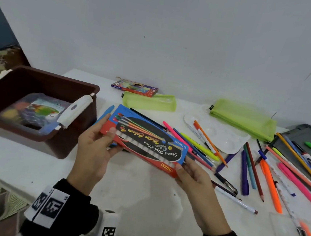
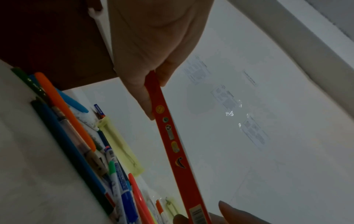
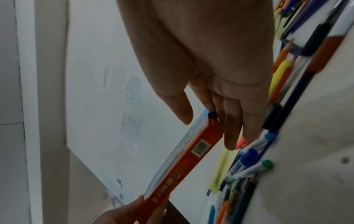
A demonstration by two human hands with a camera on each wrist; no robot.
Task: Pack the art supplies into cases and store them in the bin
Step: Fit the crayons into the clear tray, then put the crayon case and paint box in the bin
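A flat red and blue water colour box (image 1: pixel 143 140) is held above the white table (image 1: pixel 140 191) by both hands. My left hand (image 1: pixel 94 145) grips its left end, thumb on top. My right hand (image 1: pixel 192 175) holds its right end. The box's red edge (image 2: pixel 172 141) runs past my left fingers in the left wrist view, and the same box edge (image 3: pixel 184 166) shows in the right wrist view. A brown bin (image 1: pixel 32 104) stands at the left with a clear packed case (image 1: pixel 34 108) inside. Many pens and pencils (image 1: pixel 253 167) lie loose on the right.
Two green mesh pouches (image 1: pixel 150 101) (image 1: pixel 244 118) lie near the wall, with a small crayon box (image 1: pixel 135 87) behind. A white palette (image 1: pixel 218 134) sits mid-table. A grey tray (image 1: pixel 307 139) with markers is at the far right. The bin's white latch (image 1: pixel 75 110) hangs on its rim.
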